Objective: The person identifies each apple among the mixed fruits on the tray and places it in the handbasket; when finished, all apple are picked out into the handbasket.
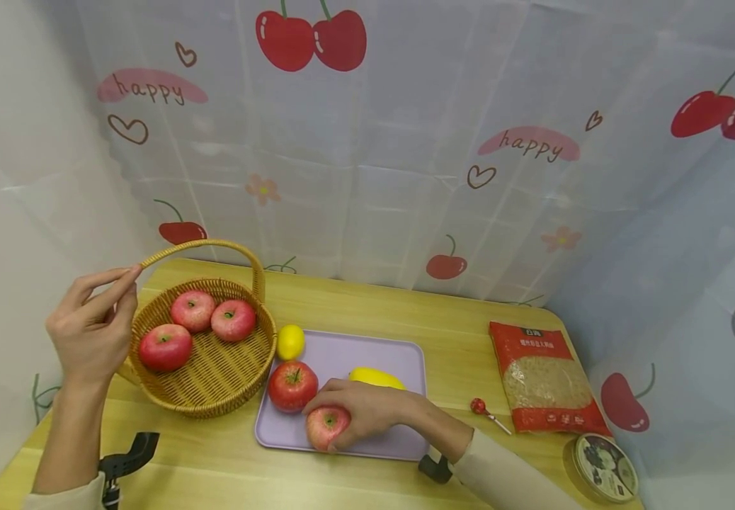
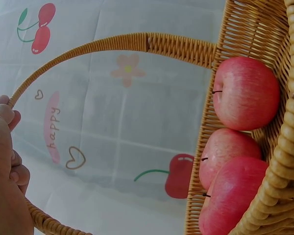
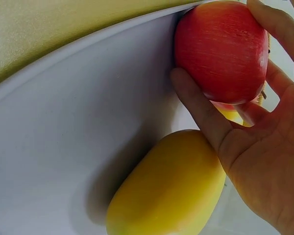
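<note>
My left hand (image 1: 96,319) pinches the arched handle (image 2: 108,45) of a round wicker basket (image 1: 221,368) between thumb and fingers. Three red apples (image 2: 247,93) lie inside the basket. Over the lilac tray (image 1: 399,448), my right hand (image 1: 367,407) has its thumb and fingers around a red apple (image 3: 223,51) near the tray's front edge. Another red apple (image 1: 292,387) sits just left of that hand, with a yellow lemon (image 1: 290,343) behind it. A yellow mango (image 3: 169,186) lies on the tray beside the right hand, partly hidden by it in the head view.
To the right of the tray lie a red lollipop (image 1: 479,406) and a red-edged food packet (image 1: 546,379). A round tin (image 1: 605,467) stands at the table's right front. A cherry-print curtain (image 1: 355,177) hangs behind the wooden table (image 1: 214,467).
</note>
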The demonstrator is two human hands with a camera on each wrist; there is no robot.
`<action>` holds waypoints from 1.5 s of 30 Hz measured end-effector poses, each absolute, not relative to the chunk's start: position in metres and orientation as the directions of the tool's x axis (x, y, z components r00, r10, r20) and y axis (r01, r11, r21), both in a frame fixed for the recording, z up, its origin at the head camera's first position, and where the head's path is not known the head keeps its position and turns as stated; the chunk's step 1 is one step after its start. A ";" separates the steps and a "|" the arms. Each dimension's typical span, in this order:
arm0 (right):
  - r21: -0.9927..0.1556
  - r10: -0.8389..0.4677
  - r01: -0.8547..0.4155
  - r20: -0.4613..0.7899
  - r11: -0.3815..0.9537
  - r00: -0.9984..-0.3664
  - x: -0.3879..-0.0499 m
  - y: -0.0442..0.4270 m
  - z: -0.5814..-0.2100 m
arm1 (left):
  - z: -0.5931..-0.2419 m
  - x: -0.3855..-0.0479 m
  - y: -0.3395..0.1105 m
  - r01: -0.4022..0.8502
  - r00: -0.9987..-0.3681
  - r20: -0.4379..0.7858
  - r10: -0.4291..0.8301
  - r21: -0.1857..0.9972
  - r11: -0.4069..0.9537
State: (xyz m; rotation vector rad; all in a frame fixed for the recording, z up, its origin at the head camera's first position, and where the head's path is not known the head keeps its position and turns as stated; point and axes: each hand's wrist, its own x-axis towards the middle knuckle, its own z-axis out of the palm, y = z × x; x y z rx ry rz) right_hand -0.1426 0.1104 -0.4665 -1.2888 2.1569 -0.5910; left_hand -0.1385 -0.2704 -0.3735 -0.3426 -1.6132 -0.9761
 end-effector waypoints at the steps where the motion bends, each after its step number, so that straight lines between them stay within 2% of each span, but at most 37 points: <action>1: -0.617 -0.893 -0.651 -0.231 0.441 -0.387 -0.142 0.110 -0.466 | -0.373 -0.138 -0.270 0.680 -0.294 0.914 -0.278 0.405 0.611; 20: -0.638 -0.897 -0.643 -0.200 0.424 -0.394 -0.141 0.110 -0.466 | -0.370 -0.136 -0.268 0.638 -0.301 0.920 -0.253 0.391 0.663; 29: -0.647 -0.888 -0.627 -0.192 0.434 -0.417 -0.140 0.109 -0.465 | -0.371 -0.136 -0.269 0.632 -0.302 0.920 -0.248 0.388 0.670; 45: -0.670 -0.909 -0.633 -0.166 0.388 -0.382 -0.138 0.104 -0.458 | -0.371 -0.136 -0.269 0.625 -0.298 0.921 -0.251 0.387 0.678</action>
